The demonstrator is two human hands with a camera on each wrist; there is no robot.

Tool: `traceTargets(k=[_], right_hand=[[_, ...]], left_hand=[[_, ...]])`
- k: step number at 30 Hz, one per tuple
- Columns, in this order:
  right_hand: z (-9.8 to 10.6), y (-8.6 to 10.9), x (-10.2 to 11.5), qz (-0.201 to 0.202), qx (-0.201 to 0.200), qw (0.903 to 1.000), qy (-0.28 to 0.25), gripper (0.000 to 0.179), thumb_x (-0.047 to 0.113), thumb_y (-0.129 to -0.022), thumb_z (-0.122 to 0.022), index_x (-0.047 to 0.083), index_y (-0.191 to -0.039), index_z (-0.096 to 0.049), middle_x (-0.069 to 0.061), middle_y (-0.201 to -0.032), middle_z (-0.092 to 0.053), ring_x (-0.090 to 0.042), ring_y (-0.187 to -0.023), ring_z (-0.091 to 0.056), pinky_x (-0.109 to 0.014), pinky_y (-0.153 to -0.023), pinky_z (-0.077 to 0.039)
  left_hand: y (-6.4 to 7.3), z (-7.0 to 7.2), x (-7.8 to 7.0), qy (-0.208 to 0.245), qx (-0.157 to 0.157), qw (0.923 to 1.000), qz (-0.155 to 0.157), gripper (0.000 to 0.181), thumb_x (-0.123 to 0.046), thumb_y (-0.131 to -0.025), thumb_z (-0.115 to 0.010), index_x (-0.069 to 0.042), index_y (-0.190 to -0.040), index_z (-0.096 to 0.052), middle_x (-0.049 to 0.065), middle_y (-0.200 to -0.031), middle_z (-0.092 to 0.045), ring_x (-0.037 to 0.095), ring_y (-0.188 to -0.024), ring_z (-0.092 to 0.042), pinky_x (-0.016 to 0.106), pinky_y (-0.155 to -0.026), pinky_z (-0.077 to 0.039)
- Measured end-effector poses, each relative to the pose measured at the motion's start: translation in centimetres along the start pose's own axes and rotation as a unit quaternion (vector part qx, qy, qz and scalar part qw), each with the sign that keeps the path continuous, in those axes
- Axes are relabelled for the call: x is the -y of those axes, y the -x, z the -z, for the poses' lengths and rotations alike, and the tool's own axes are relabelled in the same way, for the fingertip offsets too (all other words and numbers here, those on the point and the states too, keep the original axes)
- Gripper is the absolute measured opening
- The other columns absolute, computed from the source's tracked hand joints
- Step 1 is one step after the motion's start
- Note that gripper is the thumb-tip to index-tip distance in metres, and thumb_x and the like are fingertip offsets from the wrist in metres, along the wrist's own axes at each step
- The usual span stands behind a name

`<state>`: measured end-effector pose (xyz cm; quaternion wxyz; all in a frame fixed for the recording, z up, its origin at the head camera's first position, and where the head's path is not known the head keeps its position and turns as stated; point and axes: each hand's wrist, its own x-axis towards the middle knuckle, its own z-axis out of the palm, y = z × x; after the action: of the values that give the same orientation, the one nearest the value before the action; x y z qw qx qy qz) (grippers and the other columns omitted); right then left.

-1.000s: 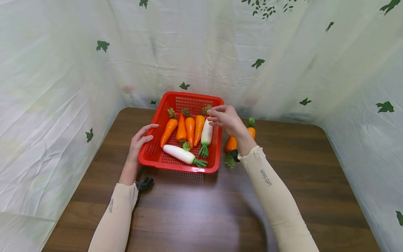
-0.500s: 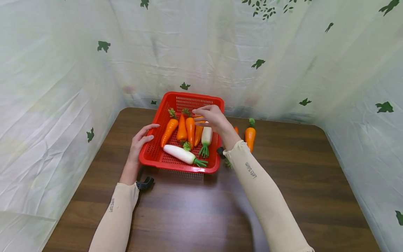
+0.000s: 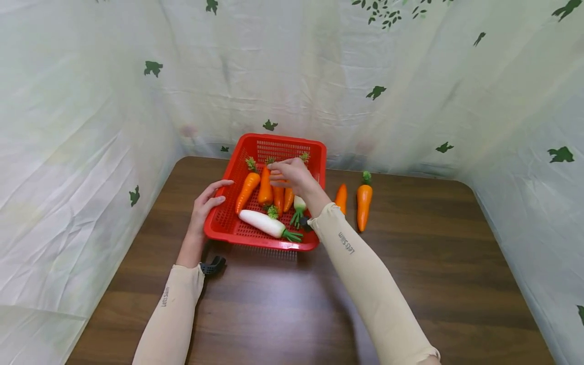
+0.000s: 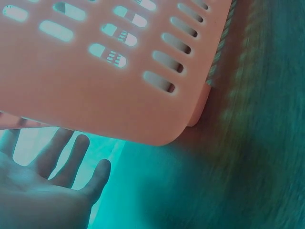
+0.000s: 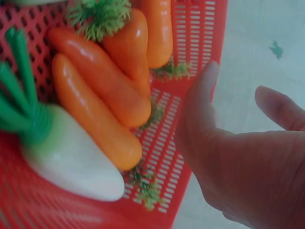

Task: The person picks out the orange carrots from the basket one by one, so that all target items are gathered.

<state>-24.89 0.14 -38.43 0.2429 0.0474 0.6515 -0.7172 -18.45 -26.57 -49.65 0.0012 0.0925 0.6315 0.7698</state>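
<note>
A red slotted basket (image 3: 274, 245) holds several carrots (image 3: 248, 190) with green tops and two white radishes. One radish (image 3: 262, 223) lies across the front. The other radish (image 5: 71, 157) lies along the right side, partly hidden by my right arm in the head view. My left hand (image 3: 201, 208) is at the basket's left rim, its fingers extended against it without curling round. Over the carrots hovers my right hand (image 3: 294, 177), fingers loosely extended and holding nothing. In the right wrist view its thumb and fingers stand apart from the vegetables.
Two more carrots, one nearer the basket (image 3: 341, 197) and one farther right (image 3: 364, 203), lie on the brown wooden table (image 3: 433, 243). My right sleeve partly covers the nearer one. A pale curtain (image 3: 292, 76) with leaf prints surrounds the table's back and sides.
My right hand has moved left across the basket, from above the right-hand radish to above the middle carrots. The left hand and basket have stayed in place.
</note>
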Motion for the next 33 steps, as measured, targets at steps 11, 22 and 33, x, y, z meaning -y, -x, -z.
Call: traceTargets(k=[11,22,33], right_hand=[[-2.0,-1.5,-1.0,-0.037,0.031,0.9988,-0.008,0.046,0.014,-0.106,-0.063,-0.01,-0.144,-0.056,-0.033,-0.154,-0.046,-0.046,-0.14,-0.054,-0.048,-0.113,-0.051],[-4.9,-1.7,-1.6,-0.038,0.001,0.9901,0.135,0.05,0.02,-0.1,-0.073,-0.01,-0.134,-0.05,-0.033,-0.137,-0.055,-0.046,-0.12,-0.068,-0.052,-0.106,-0.056],[-5.8,-2.4,-1.6,-0.073,0.047,0.9883,0.125,0.068,0.019,-0.108,-0.059,-0.005,-0.161,-0.022,-0.039,-0.144,-0.049,-0.057,-0.12,-0.062,-0.056,-0.105,-0.054]], left_hand=[[-0.1,0.0,0.0,-0.001,0.003,1.0,-0.003,0.042,-0.011,-0.106,-0.048,-0.01,-0.148,-0.056,0.009,-0.153,-0.049,0.03,-0.133,-0.051,0.029,-0.099,-0.059],[-0.1,0.1,0.0,0.0,0.007,1.0,-0.006,0.043,-0.01,-0.106,-0.046,-0.008,-0.149,-0.055,0.01,-0.153,-0.05,0.032,-0.134,-0.05,0.029,-0.101,-0.058],[-0.1,0.1,0.2,0.003,0.009,0.9999,-0.014,0.043,-0.009,-0.106,-0.046,-0.007,-0.148,-0.055,0.01,-0.152,-0.051,0.03,-0.134,-0.05,0.029,-0.102,-0.057]])
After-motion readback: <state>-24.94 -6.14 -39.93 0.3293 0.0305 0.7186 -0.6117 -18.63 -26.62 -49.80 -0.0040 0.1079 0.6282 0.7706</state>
